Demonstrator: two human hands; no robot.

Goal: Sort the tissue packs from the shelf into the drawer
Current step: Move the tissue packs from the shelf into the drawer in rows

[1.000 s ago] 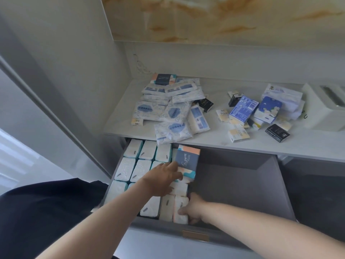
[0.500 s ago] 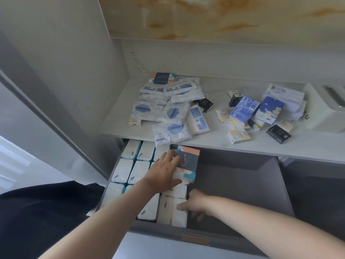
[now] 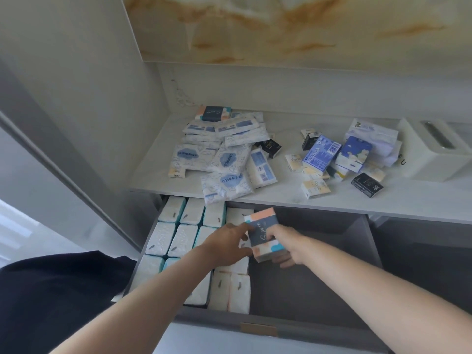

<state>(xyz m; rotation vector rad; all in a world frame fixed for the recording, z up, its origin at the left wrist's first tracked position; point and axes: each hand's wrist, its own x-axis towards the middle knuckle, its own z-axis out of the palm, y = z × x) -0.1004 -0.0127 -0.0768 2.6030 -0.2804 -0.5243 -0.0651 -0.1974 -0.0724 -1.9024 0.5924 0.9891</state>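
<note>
A navy, peach and teal tissue pack [image 3: 263,232] is held upright over the open grey drawer [image 3: 332,251]. My right hand [image 3: 283,247] grips its right side and bottom. My left hand [image 3: 228,245] touches its left edge with spread fingers. Rows of white packs [image 3: 178,233] stand on end in the drawer's left part, partly hidden by my left arm. On the white shelf [image 3: 281,198] lies a heap of white and blue flat packs [image 3: 224,154], and a matching navy pack [image 3: 213,114] at the back.
Small blue, cream and black packs [image 3: 332,159] are scattered on the shelf's right, beside a white tissue box [image 3: 434,149]. A grey wall and door frame close in the left. The drawer's right half shows its bare grey bottom. Dark clothing [image 3: 51,302] fills the lower left.
My right hand has come up from the front packs and taken hold of the navy pack. The pack has tilted and shifted slightly right; my left hand has loosened to its left edge.
</note>
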